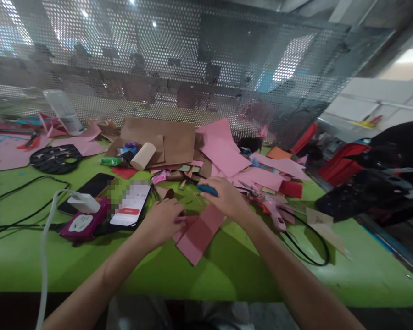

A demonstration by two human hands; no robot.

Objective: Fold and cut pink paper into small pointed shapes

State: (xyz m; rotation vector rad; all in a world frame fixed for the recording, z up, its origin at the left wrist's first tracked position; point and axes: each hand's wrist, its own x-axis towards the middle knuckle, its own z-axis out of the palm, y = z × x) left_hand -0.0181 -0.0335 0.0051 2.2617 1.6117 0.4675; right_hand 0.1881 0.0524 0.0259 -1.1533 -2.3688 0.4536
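Note:
My left hand [163,220] lies on the near end of a pink paper strip [199,233] on the green table [227,270], fingers curled and pressing the paper down. My right hand [227,197] is closed round a blue-handled tool [206,189], which looks like scissors, at the far end of the same strip. A small brown paper scrap [168,193] lies just beyond my left hand.
A lit phone [131,206], a dark phone [87,190] and a magenta power strip with a white charger [84,220] sit to the left, with black cables [17,206]. Pink and brown paper sheets [223,153], a paper roll [142,156], a pink glue gun [273,208] and a perforated metal screen [192,68] lie beyond.

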